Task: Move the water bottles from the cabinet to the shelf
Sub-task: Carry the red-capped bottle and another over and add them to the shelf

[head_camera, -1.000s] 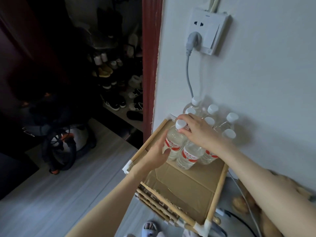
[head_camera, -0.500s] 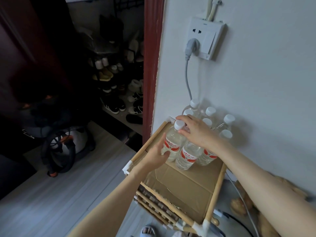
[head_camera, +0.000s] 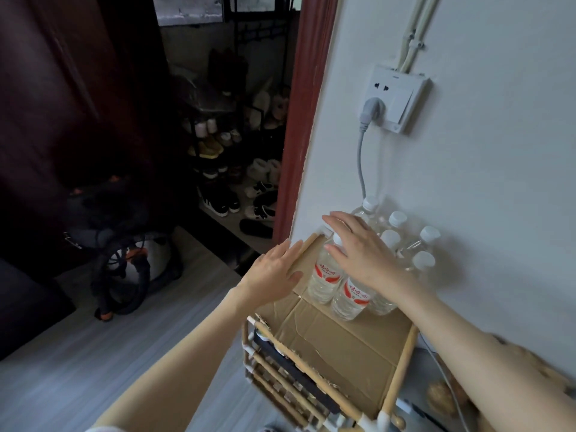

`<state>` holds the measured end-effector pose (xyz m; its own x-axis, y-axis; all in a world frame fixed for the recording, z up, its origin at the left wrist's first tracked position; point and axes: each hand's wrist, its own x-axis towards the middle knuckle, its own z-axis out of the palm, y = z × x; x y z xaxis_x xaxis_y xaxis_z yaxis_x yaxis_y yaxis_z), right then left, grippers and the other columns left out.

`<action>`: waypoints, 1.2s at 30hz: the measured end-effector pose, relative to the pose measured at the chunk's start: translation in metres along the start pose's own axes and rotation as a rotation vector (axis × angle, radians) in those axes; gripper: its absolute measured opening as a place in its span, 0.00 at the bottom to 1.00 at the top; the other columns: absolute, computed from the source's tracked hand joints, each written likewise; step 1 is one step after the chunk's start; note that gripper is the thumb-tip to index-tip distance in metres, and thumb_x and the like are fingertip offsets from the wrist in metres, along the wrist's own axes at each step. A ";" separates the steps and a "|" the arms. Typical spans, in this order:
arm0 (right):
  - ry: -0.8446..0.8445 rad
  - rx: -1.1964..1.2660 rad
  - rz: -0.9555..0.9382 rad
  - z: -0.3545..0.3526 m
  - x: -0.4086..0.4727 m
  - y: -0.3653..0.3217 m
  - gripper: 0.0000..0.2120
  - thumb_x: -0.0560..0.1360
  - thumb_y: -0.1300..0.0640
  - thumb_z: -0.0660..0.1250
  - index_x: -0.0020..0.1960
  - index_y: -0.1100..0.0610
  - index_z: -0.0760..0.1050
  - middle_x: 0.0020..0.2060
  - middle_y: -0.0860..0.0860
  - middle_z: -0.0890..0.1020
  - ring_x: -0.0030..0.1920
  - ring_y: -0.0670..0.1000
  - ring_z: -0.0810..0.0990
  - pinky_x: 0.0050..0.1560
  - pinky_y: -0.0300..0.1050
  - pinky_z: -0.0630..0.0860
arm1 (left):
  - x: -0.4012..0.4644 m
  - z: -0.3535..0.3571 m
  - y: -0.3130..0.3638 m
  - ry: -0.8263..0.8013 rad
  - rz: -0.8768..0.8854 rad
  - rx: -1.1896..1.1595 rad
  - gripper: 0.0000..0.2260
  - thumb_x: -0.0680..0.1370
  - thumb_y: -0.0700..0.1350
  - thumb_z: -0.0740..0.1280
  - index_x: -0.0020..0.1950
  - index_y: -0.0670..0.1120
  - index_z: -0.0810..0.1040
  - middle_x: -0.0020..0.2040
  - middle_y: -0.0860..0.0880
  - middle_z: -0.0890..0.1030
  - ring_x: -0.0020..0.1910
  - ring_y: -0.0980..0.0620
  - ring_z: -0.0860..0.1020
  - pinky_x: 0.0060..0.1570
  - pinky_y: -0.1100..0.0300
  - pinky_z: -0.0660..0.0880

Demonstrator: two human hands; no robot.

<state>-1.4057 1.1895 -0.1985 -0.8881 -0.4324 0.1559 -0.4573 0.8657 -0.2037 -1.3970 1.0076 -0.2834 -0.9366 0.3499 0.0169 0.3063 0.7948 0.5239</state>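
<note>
A: What hangs on the white wall [head_camera: 498,169]?
B: A white socket plate [head_camera: 400,101] with a grey plug [head_camera: 371,109] in it; its cable [head_camera: 361,163] drops downward.
A: And left of the red door frame [head_camera: 307,113]?
B: A dark shoe rack [head_camera: 237,169] full of shoes, and a vacuum cleaner [head_camera: 137,269] on the grey floor [head_camera: 78,369].

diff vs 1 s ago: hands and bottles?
Both hands let go. The left hand came off the front-left bottle and now hangs open just left of it. The right hand lifted from the caps, fingers spread above the group. The bottles stayed upright in their cluster against the wall on the cardboard topping the shelf; the plug is unchanged.
</note>
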 end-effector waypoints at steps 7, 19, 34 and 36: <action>-0.057 -0.049 -0.235 0.033 0.024 -0.116 0.31 0.77 0.46 0.58 0.74 0.53 0.51 0.75 0.52 0.54 0.75 0.52 0.50 0.74 0.51 0.44 | -0.118 -0.077 -0.053 0.283 -0.136 0.278 0.28 0.78 0.58 0.55 0.74 0.54 0.49 0.76 0.47 0.51 0.75 0.46 0.47 0.73 0.46 0.47; -0.191 0.128 -0.833 0.137 -0.028 -0.495 0.33 0.75 0.43 0.60 0.74 0.51 0.51 0.75 0.53 0.54 0.75 0.53 0.50 0.73 0.57 0.44 | -0.529 -0.141 -0.161 0.533 -0.861 0.435 0.28 0.74 0.59 0.53 0.72 0.51 0.59 0.73 0.42 0.62 0.72 0.38 0.58 0.67 0.40 0.57; -0.382 0.220 -1.578 0.228 -0.174 -0.903 0.33 0.73 0.43 0.63 0.73 0.54 0.57 0.73 0.56 0.60 0.73 0.59 0.57 0.70 0.64 0.50 | -0.907 -0.120 -0.174 0.886 -1.798 0.297 0.30 0.71 0.62 0.51 0.72 0.52 0.60 0.72 0.42 0.64 0.71 0.38 0.60 0.67 0.39 0.57; -0.402 0.219 -1.663 0.237 -0.193 -0.960 0.34 0.74 0.39 0.58 0.74 0.52 0.52 0.75 0.54 0.55 0.75 0.57 0.52 0.71 0.61 0.47 | -0.947 -0.130 -0.185 0.890 -1.877 0.304 0.30 0.71 0.62 0.53 0.71 0.52 0.61 0.71 0.42 0.66 0.70 0.37 0.62 0.65 0.38 0.59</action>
<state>-0.8065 0.3827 -0.2620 0.5666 -0.8187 0.0934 -0.7926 -0.5725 -0.2101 -0.5891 0.4648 -0.2857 0.1393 -0.9837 0.1135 -0.9569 -0.1043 0.2709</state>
